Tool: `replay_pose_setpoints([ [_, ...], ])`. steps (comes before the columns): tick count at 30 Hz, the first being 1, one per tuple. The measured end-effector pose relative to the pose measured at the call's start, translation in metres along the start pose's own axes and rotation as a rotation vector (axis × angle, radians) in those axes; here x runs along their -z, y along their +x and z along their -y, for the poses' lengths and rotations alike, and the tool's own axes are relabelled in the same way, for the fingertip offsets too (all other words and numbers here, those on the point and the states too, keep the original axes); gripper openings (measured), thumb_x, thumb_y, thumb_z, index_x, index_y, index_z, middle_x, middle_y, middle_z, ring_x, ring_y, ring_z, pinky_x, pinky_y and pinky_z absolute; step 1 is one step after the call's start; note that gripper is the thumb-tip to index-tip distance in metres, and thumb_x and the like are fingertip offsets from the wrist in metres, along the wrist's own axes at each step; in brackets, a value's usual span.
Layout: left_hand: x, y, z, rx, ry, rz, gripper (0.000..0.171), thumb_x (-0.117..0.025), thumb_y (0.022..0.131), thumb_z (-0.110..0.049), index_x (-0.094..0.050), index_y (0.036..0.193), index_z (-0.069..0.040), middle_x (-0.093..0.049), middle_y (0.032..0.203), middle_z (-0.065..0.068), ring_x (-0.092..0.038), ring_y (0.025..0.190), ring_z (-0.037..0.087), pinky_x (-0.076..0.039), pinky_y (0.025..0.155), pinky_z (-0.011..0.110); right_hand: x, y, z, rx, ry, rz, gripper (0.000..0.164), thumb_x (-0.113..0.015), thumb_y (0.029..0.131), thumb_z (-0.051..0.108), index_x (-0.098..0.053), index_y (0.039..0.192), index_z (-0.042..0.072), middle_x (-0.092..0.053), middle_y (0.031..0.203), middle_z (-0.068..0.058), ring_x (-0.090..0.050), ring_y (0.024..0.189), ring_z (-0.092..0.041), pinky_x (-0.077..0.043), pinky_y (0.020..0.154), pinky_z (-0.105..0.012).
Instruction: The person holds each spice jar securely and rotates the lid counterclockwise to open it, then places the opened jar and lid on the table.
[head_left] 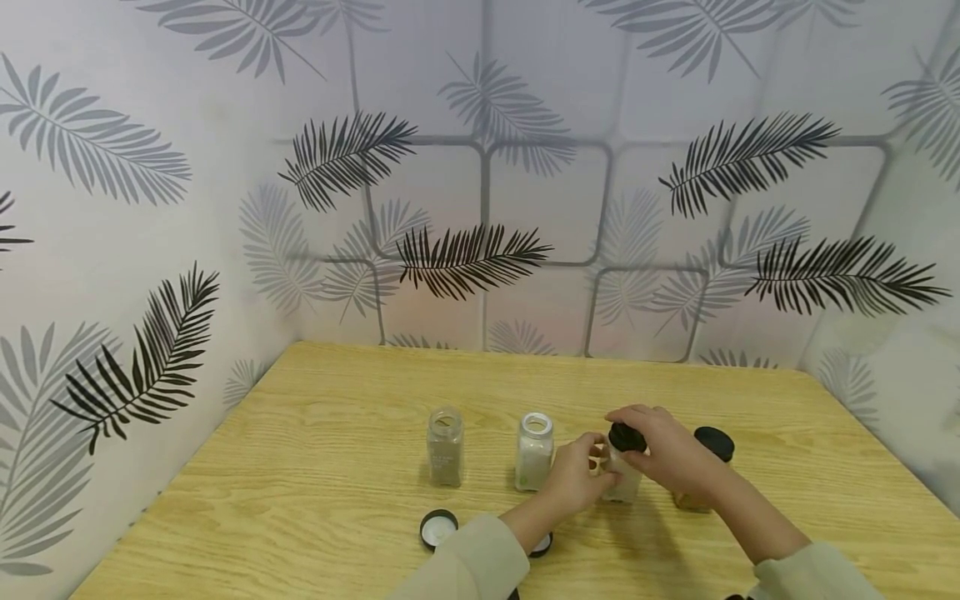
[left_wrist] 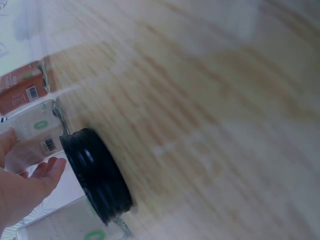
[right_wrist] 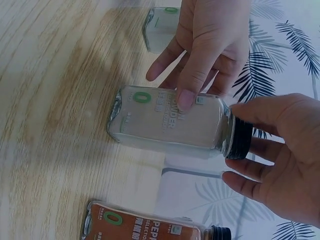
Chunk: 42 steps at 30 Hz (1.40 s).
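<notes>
Low and right of centre in the head view, we've got the left hand gripping a square clear-glass jar of pale powder, likely so it won't spin, and the right hand curled around its round black lid.

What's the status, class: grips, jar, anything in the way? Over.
Left grip on powder jar; right grip on its black lid; powder jar upright; pepper jar nearby, apparently not blocking.

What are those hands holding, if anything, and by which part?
A clear, square-sided glass jar of pale powder: the right hand grips its round black lid; the left hand holds the jar by its sides.
</notes>
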<state>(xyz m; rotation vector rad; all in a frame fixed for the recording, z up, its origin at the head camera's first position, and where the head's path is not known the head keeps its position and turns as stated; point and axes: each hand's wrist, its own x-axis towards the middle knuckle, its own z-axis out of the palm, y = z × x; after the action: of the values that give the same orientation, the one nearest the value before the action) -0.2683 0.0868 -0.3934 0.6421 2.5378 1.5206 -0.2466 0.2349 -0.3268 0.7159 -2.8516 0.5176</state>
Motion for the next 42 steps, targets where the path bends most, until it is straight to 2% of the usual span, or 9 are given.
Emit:
replay_pose_setpoints([
  [3,0.000,0.000,-0.001,0.002,0.014,-0.001,0.047,-0.067,0.085,-0.016,-0.050,0.127,-0.005,-0.059,0.118,0.012,-0.059,0.102,0.027,-0.054,0.076,0.028,-0.002,0.001,0.000,-0.036,0.003,-0.018,0.044,-0.067,0.083,0.010,-0.054,0.124,-0.001,-0.054,0.122,-0.023,-0.051,0.108,-0.043,-0.047,0.086,-0.055],
  [5,0.000,0.000,-0.001,0.003,0.021,-0.004,0.046,-0.067,0.085,-0.016,-0.050,0.127,-0.005,-0.059,0.118,0.012,-0.059,0.102,0.028,-0.054,0.076,0.028,-0.006,0.002,-0.001,-0.052,-0.047,-0.049,0.044,-0.067,0.084,0.016,-0.055,0.122,-0.002,-0.055,0.118,-0.024,-0.052,0.107,-0.043,-0.048,0.083,-0.053],
  [10,0.000,0.000,-0.001,-0.008,0.033,-0.011,0.042,-0.068,0.085,-0.015,-0.053,0.124,-0.006,-0.060,0.117,0.013,-0.060,0.101,0.028,-0.054,0.075,0.027,-0.013,0.004,0.000,-0.094,-0.213,-0.113,0.045,-0.067,0.084,0.028,-0.058,0.114,-0.004,-0.058,0.101,-0.019,-0.059,0.084,-0.031,-0.053,0.064,-0.040],
  [14,0.001,-0.001,-0.001,-0.015,0.027,-0.010,0.041,-0.067,0.085,-0.014,-0.053,0.123,-0.006,-0.060,0.117,0.014,-0.060,0.101,0.028,-0.054,0.075,0.027,-0.014,0.006,0.002,-0.125,-0.221,-0.114,0.041,-0.067,0.084,0.029,-0.059,0.108,-0.004,-0.058,0.094,-0.016,-0.058,0.071,-0.023,-0.049,0.053,-0.032],
  [23,0.001,0.000,-0.001,0.007,0.013,-0.008,0.045,-0.068,0.084,-0.015,-0.052,0.125,-0.006,-0.060,0.117,0.012,-0.059,0.101,0.027,-0.054,0.075,0.028,-0.009,0.006,0.003,-0.112,-0.133,-0.082,0.038,-0.069,0.083,0.022,-0.059,0.110,-0.004,-0.058,0.098,-0.018,-0.061,0.079,-0.027,-0.052,0.062,-0.037],
  [28,0.001,0.000,-0.002,0.015,0.019,-0.008,0.045,-0.069,0.084,-0.016,-0.052,0.125,-0.006,-0.061,0.117,0.012,-0.060,0.101,0.027,-0.054,0.075,0.028,-0.007,0.005,0.003,-0.087,-0.094,-0.064,0.038,-0.069,0.083,0.018,-0.059,0.112,-0.005,-0.057,0.095,-0.015,-0.058,0.078,-0.024,-0.051,0.062,-0.035],
  [42,0.000,0.001,0.002,0.012,0.012,-0.002,0.047,-0.068,0.085,-0.016,-0.051,0.127,-0.006,-0.060,0.117,0.011,-0.060,0.100,0.025,-0.053,0.075,0.027,-0.004,0.004,0.003,-0.036,-0.058,-0.027,0.035,-0.068,0.082,0.012,-0.059,0.113,-0.002,-0.055,0.098,-0.015,-0.055,0.086,-0.030,-0.051,0.068,-0.040],
])
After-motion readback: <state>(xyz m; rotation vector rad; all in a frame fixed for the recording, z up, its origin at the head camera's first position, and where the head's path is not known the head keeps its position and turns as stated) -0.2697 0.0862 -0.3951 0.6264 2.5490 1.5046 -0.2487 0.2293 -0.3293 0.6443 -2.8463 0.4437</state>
